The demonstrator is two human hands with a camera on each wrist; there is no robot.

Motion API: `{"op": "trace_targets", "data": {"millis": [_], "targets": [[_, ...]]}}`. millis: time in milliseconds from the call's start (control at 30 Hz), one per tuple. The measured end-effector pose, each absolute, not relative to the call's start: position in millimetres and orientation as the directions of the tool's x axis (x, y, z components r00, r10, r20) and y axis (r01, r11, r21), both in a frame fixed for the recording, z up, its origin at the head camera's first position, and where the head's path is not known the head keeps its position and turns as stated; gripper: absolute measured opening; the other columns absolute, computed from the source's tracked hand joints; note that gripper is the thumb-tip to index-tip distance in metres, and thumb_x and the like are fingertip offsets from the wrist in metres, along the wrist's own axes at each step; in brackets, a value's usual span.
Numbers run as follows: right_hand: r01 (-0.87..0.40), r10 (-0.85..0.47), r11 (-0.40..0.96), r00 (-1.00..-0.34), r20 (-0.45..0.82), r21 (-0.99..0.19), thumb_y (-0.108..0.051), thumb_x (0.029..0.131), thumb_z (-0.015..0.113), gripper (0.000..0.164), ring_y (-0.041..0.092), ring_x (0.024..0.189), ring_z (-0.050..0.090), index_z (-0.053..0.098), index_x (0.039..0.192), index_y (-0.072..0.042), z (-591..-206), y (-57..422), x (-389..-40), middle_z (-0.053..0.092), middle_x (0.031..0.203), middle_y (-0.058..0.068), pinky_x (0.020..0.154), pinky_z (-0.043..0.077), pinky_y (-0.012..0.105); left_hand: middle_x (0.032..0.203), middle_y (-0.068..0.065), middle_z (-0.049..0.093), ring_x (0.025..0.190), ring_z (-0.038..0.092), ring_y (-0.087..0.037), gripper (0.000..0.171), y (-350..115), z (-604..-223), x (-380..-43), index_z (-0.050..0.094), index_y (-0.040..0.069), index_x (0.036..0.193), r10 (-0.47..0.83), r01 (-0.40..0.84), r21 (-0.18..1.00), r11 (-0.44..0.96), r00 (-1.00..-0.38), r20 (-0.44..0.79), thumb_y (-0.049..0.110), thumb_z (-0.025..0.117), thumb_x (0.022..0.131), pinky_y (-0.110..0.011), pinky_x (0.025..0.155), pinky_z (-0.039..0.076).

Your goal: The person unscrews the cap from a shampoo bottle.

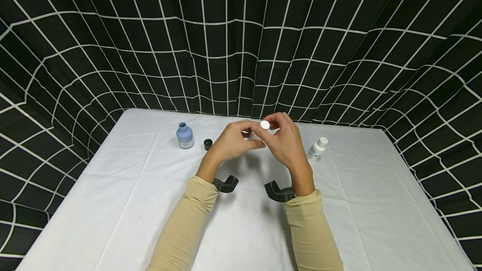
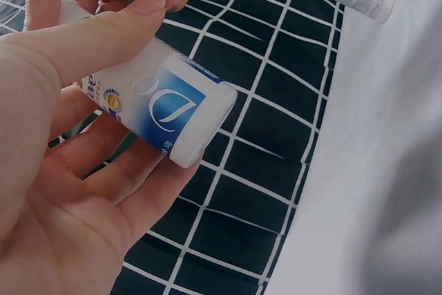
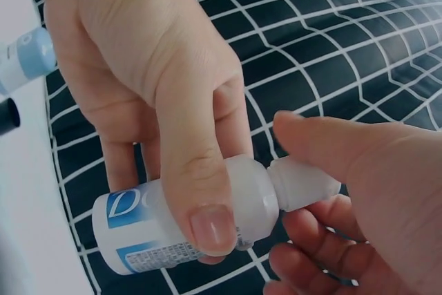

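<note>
Above the table, my left hand [image 1: 232, 139] grips the body of a small white bottle [image 2: 186, 108] with a blue label. Its thumb lies across the bottle's side in the right wrist view. At the bottle's neck is a white cap [image 3: 302, 183], which my right hand [image 1: 283, 139] pinches between thumb and fingers. The bottle tilts, with its cap end up and toward the right hand. In the head view the hands hide most of the bottle body.
On the white-covered table [image 1: 124, 204], a blue bottle [image 1: 185, 137] with an uncapped neck stands to the left, beside a black cap [image 1: 208, 144]. Another white bottle [image 1: 317, 149], capped, stands right of the hands. A black grid-patterned curtain [image 1: 233, 41] hangs behind.
</note>
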State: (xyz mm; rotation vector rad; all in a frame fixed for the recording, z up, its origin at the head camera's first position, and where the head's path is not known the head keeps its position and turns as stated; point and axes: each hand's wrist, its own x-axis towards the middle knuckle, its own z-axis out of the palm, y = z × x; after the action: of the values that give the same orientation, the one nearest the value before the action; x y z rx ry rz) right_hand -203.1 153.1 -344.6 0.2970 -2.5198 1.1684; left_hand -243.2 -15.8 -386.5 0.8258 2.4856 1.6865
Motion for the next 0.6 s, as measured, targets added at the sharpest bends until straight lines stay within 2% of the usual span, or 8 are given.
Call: {"op": "trace_targets", "data": {"millis": [133, 233, 333, 433, 600], "targets": [[-0.378, -0.115, 0.609, -0.912, 0.394, -0.697, -0.020, 0.094, 0.073, 0.028, 0.027, 0.099, 0.066, 0.071, 0.118, -0.006, -343.6, 154.2, -201.9, 0.066, 0.107, 0.009, 0.082, 0.056, 0.036, 0.122, 0.005, 0.073, 0.110, 0.068, -0.012, 0.043, -16.8, -387.5, -244.6, 0.073, 0.020, 0.124, 0.431, 0.398, 0.876, 0.272, -0.864, 0.259, 0.022, 0.084, 0.083, -0.030, 0.099, 0.057], [-0.415, -0.172, 0.588, -0.903, 0.394, -0.694, -0.015, 0.096, 0.068, 0.034, 0.024, 0.104, 0.065, 0.068, 0.129, -0.007, -342.8, 155.5, -201.0, 0.067, 0.114, 0.009, 0.088, 0.057, 0.042, 0.122, 0.004, 0.073, 0.108, 0.070, -0.013, 0.044, -17.5, -389.7, -246.6, 0.073, 0.020, 0.124, 0.419, 0.386, 0.881, 0.273, -0.872, 0.252, 0.021, 0.084, 0.082, -0.029, 0.098, 0.057], [-0.422, -0.192, 0.579, -0.902, 0.386, -0.697, -0.016, 0.097, 0.068, 0.041, 0.023, 0.109, 0.064, 0.063, 0.137, -0.009, -342.1, 156.4, -200.4, 0.067, 0.119, 0.008, 0.091, 0.057, 0.044, 0.123, 0.004, 0.073, 0.108, 0.070, -0.013, 0.044, -18.2, -390.9, -247.8, 0.072, 0.020, 0.125, 0.417, 0.386, 0.881, 0.274, -0.873, 0.253, 0.022, 0.084, 0.082, -0.029, 0.098, 0.057], [-0.395, -0.170, 0.586, -0.914, 0.369, -0.707, -0.022, 0.095, 0.071, 0.045, 0.023, 0.111, 0.064, 0.062, 0.137, -0.009, -341.6, 156.5, -200.4, 0.066, 0.120, 0.008, 0.089, 0.056, 0.042, 0.123, 0.005, 0.073, 0.111, 0.068, -0.012, 0.044, -18.6, -391.2, -248.3, 0.072, 0.021, 0.125, 0.426, 0.399, 0.873, 0.280, -0.867, 0.259, 0.024, 0.084, 0.083, -0.030, 0.099, 0.057], [-0.327, -0.109, 0.637, -0.935, 0.338, -0.698, -0.030, 0.092, 0.075, 0.040, 0.025, 0.105, 0.063, 0.068, 0.124, -0.007, -341.3, 155.6, -200.8, 0.064, 0.112, 0.008, 0.081, 0.053, 0.034, 0.121, 0.006, 0.073, 0.112, 0.066, -0.011, 0.041, -18.0, -390.6, -248.1, 0.073, 0.021, 0.123, 0.435, 0.406, 0.870, 0.280, -0.862, 0.262, 0.023, 0.084, 0.083, -0.034, 0.101, 0.055]]}}
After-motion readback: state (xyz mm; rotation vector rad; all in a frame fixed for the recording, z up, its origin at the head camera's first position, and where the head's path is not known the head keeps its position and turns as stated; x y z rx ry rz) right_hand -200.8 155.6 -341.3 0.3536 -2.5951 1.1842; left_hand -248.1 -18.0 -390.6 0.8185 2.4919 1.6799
